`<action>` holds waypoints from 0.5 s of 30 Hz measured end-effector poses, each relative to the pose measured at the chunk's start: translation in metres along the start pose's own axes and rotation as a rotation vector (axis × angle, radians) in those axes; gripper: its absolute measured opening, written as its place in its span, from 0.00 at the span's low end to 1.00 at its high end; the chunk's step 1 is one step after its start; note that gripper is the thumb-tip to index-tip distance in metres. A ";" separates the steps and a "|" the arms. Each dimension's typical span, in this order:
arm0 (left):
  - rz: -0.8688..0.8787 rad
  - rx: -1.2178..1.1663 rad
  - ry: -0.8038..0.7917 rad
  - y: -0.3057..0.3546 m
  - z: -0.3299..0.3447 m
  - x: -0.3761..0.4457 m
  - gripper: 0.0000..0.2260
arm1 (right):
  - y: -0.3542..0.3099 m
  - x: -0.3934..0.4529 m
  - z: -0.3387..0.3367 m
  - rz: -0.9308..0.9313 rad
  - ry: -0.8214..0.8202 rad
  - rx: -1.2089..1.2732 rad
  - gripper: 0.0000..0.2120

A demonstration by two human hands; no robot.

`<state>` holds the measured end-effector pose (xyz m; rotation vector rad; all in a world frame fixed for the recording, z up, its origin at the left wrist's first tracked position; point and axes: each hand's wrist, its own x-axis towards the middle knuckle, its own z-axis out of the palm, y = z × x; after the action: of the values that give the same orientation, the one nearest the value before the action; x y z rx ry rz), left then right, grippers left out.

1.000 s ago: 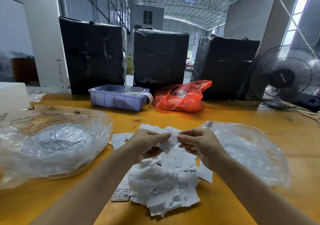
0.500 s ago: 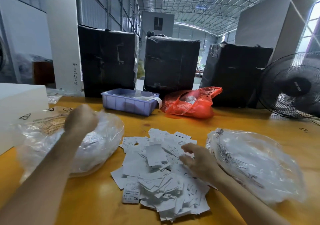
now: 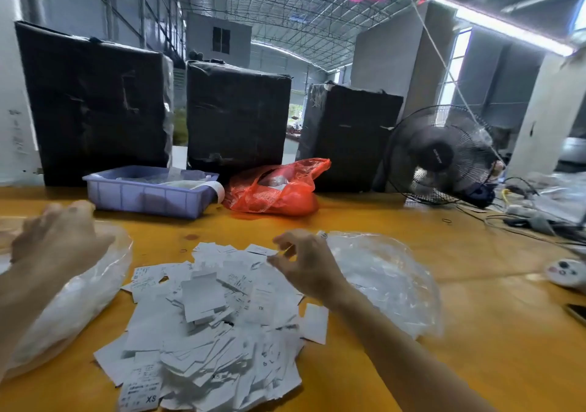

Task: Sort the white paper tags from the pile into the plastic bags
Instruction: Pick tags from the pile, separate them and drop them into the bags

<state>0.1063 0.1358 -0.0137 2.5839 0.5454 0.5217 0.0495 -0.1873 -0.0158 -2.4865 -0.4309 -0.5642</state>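
The pile of white paper tags [image 3: 209, 326] lies on the yellow bench [image 3: 428, 364], between two clear plastic bags. My right hand [image 3: 304, 265] hovers over the pile's far edge, thumb and forefinger nearly pinched; whether that grip holds a tag, I cannot tell. My left hand [image 3: 60, 240] is over the left bag [image 3: 79, 300], fingers loosely spread, blurred. The right bag [image 3: 390, 281] lies just beside the pile.
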 end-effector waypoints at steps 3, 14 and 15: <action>0.201 -0.046 -0.002 0.040 0.004 -0.040 0.27 | 0.019 0.015 -0.050 0.117 0.152 -0.234 0.06; 0.522 -0.236 -0.357 0.091 0.032 -0.113 0.18 | 0.105 0.001 -0.065 0.565 -0.326 -0.282 0.16; 0.529 -0.234 -0.356 0.090 0.034 -0.112 0.17 | 0.108 0.002 -0.066 0.559 -0.262 -0.249 0.14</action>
<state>0.0512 -0.0010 -0.0272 2.4940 -0.3111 0.2525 0.0757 -0.3108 -0.0121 -2.7603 0.2617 -0.0662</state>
